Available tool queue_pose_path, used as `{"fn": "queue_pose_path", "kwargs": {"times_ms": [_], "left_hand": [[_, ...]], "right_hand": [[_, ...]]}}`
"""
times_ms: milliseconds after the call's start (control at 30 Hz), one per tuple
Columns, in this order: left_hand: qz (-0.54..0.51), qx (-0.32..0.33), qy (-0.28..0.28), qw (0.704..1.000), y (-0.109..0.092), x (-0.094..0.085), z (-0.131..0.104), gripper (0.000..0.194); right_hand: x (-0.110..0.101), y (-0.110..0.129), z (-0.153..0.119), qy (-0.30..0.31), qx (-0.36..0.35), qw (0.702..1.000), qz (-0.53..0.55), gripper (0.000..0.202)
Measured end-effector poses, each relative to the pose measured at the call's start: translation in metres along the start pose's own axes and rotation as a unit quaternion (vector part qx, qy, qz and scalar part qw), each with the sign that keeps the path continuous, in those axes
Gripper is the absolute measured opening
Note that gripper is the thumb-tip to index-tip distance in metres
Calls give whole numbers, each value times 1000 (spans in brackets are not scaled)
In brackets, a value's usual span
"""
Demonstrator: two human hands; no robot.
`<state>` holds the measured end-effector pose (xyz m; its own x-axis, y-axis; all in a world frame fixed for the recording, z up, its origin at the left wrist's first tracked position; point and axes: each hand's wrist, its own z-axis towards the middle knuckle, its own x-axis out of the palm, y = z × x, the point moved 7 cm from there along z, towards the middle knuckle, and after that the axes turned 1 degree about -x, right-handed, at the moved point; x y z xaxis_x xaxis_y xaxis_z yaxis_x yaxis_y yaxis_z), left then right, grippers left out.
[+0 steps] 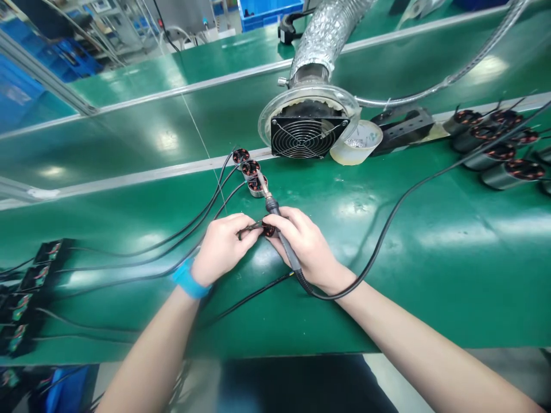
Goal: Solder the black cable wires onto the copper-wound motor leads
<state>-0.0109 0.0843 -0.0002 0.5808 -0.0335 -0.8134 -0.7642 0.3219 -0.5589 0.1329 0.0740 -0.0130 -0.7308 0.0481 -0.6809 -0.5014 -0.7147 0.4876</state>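
Note:
My right hand (303,244) is closed around a soldering iron (287,249), its tip pointing up and away from me. The same hand's fingers also grip a small motor stator (268,229) with copper windings, partly hidden by the thumb. On the other side, my left hand (226,244), with a blue band at the wrist, pinches thin dark wire ends (249,228) against the stator's edge. Just beyond the iron's tip stand three similar stators (257,186) in metal rings, with black cables (193,229) running off to the left.
A fume extractor (305,137) with a foil duct stands at the back beside a whitish round tub (358,143). Several more stators (512,173) sit at the right. Black housings with circuit boards (32,292) lie at the left. The iron's cord (387,229) loops across the green bench.

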Motion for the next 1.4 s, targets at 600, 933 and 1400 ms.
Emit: {"fn": "queue_pose_path", "kwargs": {"times_ms": [600,933,1400], "left_hand": [[-140,-91,26,986,6,-9,1,15],[-234,-116,6,965,9,-10,2,21],[-293,-191,-25,937,18,0,-2,24]], "right_hand": [[-4,1,0,-7,1,1000,28,29],[-7,2,1,0,12,999,44,32],[-4,-1,-1,3,19,998,56,30]]}}
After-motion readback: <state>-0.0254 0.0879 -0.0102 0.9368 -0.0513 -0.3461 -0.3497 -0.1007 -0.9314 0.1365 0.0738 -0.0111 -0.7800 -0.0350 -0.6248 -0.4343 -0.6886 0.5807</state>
